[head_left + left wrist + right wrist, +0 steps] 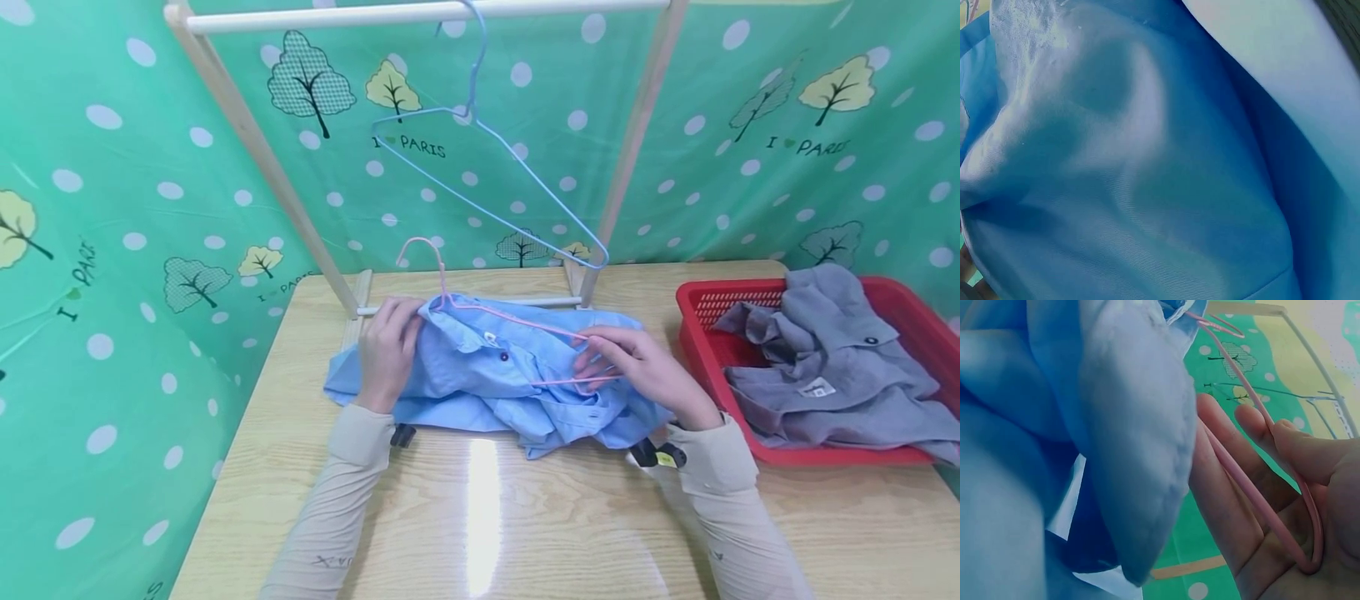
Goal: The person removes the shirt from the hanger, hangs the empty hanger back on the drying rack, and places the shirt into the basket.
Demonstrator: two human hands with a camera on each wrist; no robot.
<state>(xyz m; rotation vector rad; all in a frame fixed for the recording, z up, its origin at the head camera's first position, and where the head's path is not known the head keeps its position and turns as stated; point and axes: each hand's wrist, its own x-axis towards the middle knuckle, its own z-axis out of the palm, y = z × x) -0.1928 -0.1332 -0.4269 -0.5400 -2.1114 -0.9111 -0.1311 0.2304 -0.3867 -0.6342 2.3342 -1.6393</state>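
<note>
A light blue button-up shirt lies bunched on the table, its collar toward the rack. My left hand grips the cloth at the collar's left side. Blue fabric fills nearly all of the left wrist view and hides most of that hand. A pink wire hanger has its left part inside the shirt, with the hook standing up out of the neck. Its right end is outside the cloth, where my right hand pinches the upper wire between thumb and finger. In the right wrist view the hanger's bent end lies across the palm.
A blue hanger hangs from the white bar of a wooden-post rack behind the shirt. On the right, a red basket holds a grey garment. A patterned green curtain stands behind and left of the wooden table.
</note>
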